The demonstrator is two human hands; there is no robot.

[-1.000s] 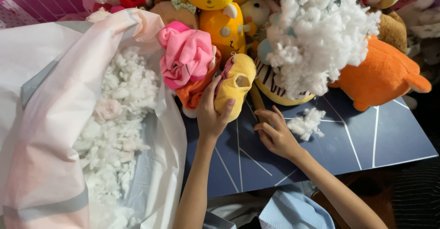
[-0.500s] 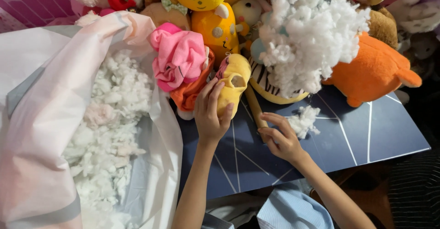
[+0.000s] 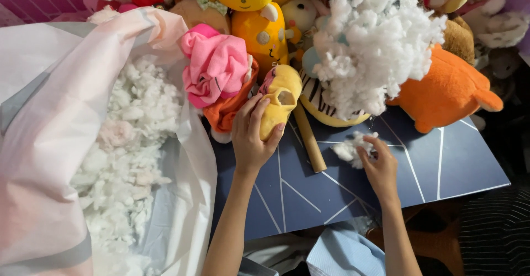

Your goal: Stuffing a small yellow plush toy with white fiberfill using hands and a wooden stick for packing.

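Risk first. The small yellow plush toy [image 3: 279, 100] has an open hole facing up near its top, and it is held from one side only; if the grip slackens it could tip against the wooden stick [image 3: 308, 138] lying just beside it and roll off toward the table edge. The big heap of white stuffing [image 3: 372, 44] sits piled loosely on the striped plush and looks unstable: a knock from a forearm would likely spill it over the dark blue table [image 3: 452, 165]. The small tuft of stuffing [image 3: 349, 149] is light and could scatter or cling to the fingers if picked up carelessly.

Hands. The left hand [image 3: 251, 138] is curled around the lower side of the yellow plush toy, thumb on one flank and fingers wrapped over the other, a firm partial grip, with the toy resting on the table between the orange plush piece and the stick. The right hand [image 3: 380, 168] is loosely closed, fingertips bent down and pinching at the small tuft on the table; whether the tuft is actually lifted cannot be told.

Surroundings. A large white and pink bag [image 3: 49, 116] of stuffing lies open to the left, touching the table edge. A pink fabric bundle [image 3: 215, 66] sits just above the left hand
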